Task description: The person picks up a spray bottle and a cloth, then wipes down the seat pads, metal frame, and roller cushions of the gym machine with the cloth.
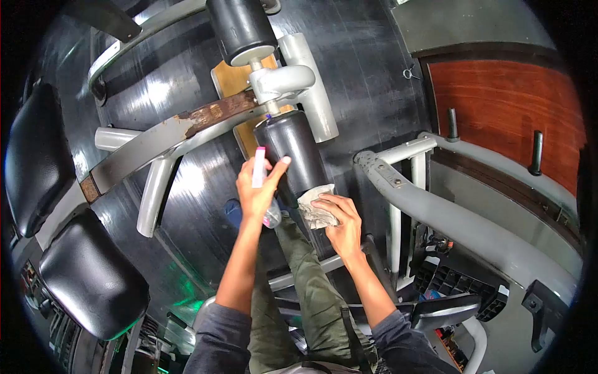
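My left hand (pixel 255 187) is wrapped round a clear spray bottle (pixel 272 215) with a white and pink nozzle, held beside a black padded roller (pixel 291 149). A crumpled pale cloth (pixel 316 209) is in my right hand (pixel 341 219), against the lower end of that roller. The roller sits on a grey metal joint (pixel 277 82). Above the joint is a second black roller (pixel 242 28) with a pale end cap. A curved grey beam (pixel 146 149) with a worn brown patch runs left from the joint.
Two black seat pads (pixel 93 274) stand at the left. A thick grey tube frame (pixel 461 218) crosses the right side, near a reddish-brown wood panel (pixel 504 118). A pale cylinder (pixel 317 100) lies beyond the rollers, over the dark floor (pixel 355 68).
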Motion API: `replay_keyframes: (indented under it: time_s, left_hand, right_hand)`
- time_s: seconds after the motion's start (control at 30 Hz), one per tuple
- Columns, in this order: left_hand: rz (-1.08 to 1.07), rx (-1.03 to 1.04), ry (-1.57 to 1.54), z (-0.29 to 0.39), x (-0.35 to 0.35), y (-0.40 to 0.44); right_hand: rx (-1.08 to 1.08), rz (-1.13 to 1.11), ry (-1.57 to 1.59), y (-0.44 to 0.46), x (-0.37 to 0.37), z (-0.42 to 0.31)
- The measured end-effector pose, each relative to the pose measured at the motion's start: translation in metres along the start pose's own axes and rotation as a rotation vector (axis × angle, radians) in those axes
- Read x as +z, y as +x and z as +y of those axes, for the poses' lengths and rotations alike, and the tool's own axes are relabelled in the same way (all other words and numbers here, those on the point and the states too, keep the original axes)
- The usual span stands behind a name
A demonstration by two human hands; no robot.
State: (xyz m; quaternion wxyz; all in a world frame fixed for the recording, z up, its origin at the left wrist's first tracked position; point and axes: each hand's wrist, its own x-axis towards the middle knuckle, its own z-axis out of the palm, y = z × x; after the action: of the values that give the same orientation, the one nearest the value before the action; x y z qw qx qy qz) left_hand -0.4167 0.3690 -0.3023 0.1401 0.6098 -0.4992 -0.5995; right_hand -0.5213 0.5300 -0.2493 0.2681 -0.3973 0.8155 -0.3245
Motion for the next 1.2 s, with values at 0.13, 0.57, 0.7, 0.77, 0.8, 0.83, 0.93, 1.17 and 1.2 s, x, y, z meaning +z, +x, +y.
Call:
replay_keyframes:
  time_s: [0.13, 0.57, 0.7, 0.77, 0.8, 0.83, 0.93, 1.17, 1.2]
  left_hand:
    - [0.132, 0.068, 0.131, -0.010, 0.011, 0.002]
    - [-0.129, -0.001, -0.124, -0.030, -0.030, 0.030]
    - [-0.037, 0.128, 0.049, -0.004, -0.018, 0.017]
    - [0.059, 0.183, 0.347, 0.018, -0.005, 0.001]
    - [0.092, 0.145, 0.340, 0.020, 0.004, -0.003]
    - [0.126, 0.110, 0.332, 0.021, 0.008, -0.005]
    - [0.156, 0.072, 0.108, 0.003, 0.012, -0.001]
    - [-0.112, -0.097, -0.151, -0.029, -0.019, 0.025]
    - [-0.113, -0.101, -0.141, -0.029, -0.023, 0.028]
  right_hand:
    - [0.028, 0.120, 0.002, 0.035, 0.009, -0.007]
    - [-0.060, 0.041, 0.033, 0.016, 0.005, -0.002]
    - [0.039, 0.034, -0.001, 0.014, 0.005, 0.000]
    - [-0.049, 0.098, 0.000, 0.046, 0.011, -0.003]
    - [-0.066, 0.118, 0.047, 0.066, 0.012, -0.008]
    - [-0.085, 0.138, 0.095, 0.087, 0.014, -0.011]
    - [-0.055, 0.155, 0.150, 0.119, 0.019, -0.009]
    - [0.031, 0.042, 0.015, 0.028, 0.005, -0.009]
    - [0.033, 0.040, 0.014, 0.015, 0.005, -0.008]
